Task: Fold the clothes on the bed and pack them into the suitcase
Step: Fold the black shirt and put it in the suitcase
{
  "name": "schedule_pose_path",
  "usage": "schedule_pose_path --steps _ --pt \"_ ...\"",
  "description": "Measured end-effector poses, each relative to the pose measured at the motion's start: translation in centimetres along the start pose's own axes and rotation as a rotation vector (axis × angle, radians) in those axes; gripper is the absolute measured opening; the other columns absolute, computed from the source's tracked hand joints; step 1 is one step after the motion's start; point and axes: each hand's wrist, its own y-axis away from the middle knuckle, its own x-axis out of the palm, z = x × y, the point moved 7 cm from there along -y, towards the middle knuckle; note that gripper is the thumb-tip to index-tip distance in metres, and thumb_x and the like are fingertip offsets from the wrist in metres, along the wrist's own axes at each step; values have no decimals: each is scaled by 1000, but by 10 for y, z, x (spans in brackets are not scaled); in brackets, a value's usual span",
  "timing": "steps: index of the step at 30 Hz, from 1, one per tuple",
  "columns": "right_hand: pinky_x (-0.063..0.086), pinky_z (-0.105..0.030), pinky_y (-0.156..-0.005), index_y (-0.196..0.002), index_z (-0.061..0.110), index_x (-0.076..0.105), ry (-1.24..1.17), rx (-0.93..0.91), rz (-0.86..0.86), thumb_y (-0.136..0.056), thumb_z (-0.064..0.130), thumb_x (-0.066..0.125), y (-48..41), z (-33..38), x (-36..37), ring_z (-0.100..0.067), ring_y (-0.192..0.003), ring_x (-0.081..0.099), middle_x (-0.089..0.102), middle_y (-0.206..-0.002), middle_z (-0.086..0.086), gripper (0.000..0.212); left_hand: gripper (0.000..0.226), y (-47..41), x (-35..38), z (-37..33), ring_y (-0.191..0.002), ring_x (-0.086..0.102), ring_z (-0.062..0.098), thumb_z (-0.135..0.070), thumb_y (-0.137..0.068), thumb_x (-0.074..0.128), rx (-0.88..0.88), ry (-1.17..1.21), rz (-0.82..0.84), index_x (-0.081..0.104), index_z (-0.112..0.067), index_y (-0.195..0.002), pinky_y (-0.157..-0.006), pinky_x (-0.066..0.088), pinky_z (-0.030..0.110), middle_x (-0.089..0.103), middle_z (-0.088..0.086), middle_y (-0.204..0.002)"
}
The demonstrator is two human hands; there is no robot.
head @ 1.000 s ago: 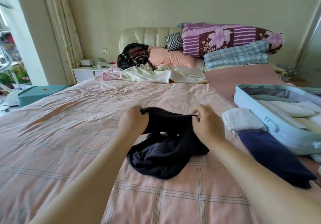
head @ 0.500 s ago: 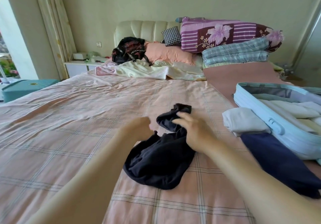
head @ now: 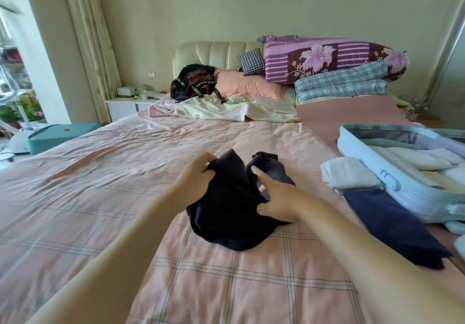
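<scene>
A crumpled black garment lies in a heap in the middle of the pink checked bed. My left hand grips its upper left edge with curled fingers. My right hand holds its right side, thumb tucked under a fold and index finger stretched out along the cloth. An open light-blue suitcase with pale folded clothes inside sits at the right. Beside it lie a folded white garment and a folded navy garment.
At the head of the bed are a black backpack, a pink pillow, a rumpled cream sheet and stacked quilts. A teal case stands on the floor at the left, with a white nightstand beyond it.
My left hand has taken hold of the garment's upper edge again and lifted it. My right hand has slid down to the garment's right side. The camera tilted slightly.
</scene>
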Motion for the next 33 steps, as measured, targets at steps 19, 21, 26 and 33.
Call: schedule_pose_path --steps 19,21,26,33 --pt "57 -35 -75 -103 11 66 10 319 163 -94 24 49 67 -41 -13 -26 -75 75 77 -90 -4 23 19 49 68 -20 -91 69 17 -12 -96 58 25 -213 383 72 -17 -107 -59 45 9 72 -7 -95" --pt "50 -31 -72 -99 20 66 123 235 -216 -93 33 53 52 -37 -29 -23 -88 70 72 -100 0 20 21 29 76 -22 -96 63 11 -19 -98 56 120 -415 238 70 -24 -113 -67 42 9 65 -13 -104" --pt "46 -34 -81 -126 20 59 343 258 -303 -93 50 59 7 -55 -6 -28 -110 62 60 -123 -3 45 49 -3 121 7 -124 52 22 -29 -92 65 93 -597 323 53 -29 -139 -101 42 33 56 2 -138" --pt "40 -31 -71 -109 11 63 328 379 -620 -98 24 53 24 -84 -48 -28 -97 65 67 -106 -8 20 46 -20 95 10 -108 57 27 4 -88 47 126 -727 186 67 -19 -122 -94 44 31 52 10 -124"
